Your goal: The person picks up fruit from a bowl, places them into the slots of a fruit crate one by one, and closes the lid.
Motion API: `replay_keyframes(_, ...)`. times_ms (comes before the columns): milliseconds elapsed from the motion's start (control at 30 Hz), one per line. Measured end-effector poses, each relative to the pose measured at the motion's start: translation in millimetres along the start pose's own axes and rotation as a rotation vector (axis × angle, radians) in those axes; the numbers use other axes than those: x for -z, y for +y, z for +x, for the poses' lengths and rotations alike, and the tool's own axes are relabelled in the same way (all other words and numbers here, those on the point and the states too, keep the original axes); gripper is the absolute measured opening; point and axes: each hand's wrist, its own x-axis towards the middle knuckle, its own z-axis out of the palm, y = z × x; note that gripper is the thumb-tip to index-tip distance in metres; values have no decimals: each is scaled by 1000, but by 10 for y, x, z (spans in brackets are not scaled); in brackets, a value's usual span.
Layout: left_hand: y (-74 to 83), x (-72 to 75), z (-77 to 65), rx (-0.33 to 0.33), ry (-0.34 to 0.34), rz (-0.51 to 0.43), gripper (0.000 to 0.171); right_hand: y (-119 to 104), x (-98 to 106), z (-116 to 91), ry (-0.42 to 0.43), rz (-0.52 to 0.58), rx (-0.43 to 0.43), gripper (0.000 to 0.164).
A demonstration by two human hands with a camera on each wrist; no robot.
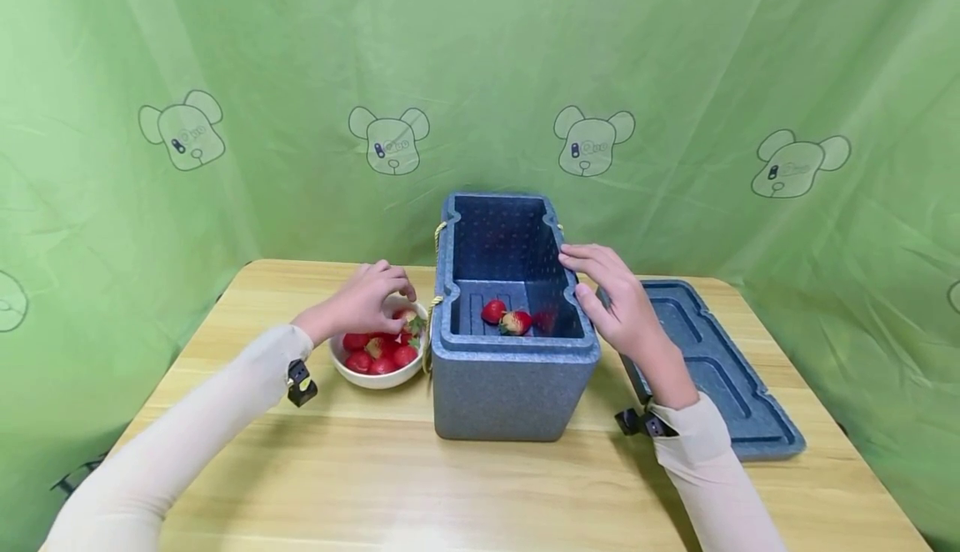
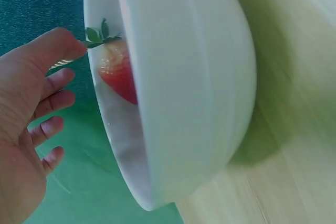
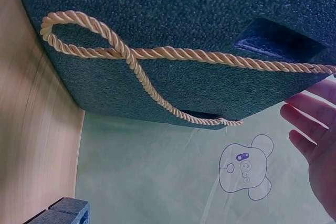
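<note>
My left hand (image 1: 371, 302) is above the white bowl (image 1: 375, 382), and its fingers are loosely bent and a little apart; I see no closed pinch. The strawberry (image 2: 118, 74) nearest to them lies inside the bowl, close to the rim, and my thumb is at its green leaves (image 2: 94, 36), though I cannot tell how firmly it touches. This is my main worry: if I take only the leaves, they could tear, and the fruit could fall back on the other strawberries (image 1: 382, 360). If I squeeze too strongly, the soft flesh could bruise. My knuckles could also push the rim, because the bowl stands on the counter (image 1: 337, 469) with no hand to steady it. Just beside it is a yellow cord (image 1: 427, 342) of the blue box (image 1: 510, 398), which could catch a finger. My right hand (image 1: 611, 302) rests on the box's right rim, its fingers almost straight; too much pressure there could slide the box against the bowl. Two strawberries (image 1: 516, 323) lie deep on the box floor, so any fruit dropped from rim height could hit them and damage both.
</note>
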Motion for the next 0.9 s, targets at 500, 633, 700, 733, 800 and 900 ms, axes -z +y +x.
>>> replay_keyframes(500,5,-28,53,-27,-85,45,32,-10,-1,0,4,15,-9,39)
replay_keyframes(633,18,-21,72,-28,-117,71,32,-12,0,-1,4,14,-13,39)
replay_keyframes(700,20,-19,76,-30,-130,84,32,-12,0,-3,1,12,-15,39)
replay_keyframes(733,20,-19,77,-31,-135,89,32,-12,1,-2,-1,10,-16,39)
replay_keyframes(800,17,-22,79,-35,-139,100,32,-17,3,-1,-4,10,-18,39)
replay_keyframes(900,4,-27,86,-26,-149,100,33,-22,5,5,-6,9,-19,39)
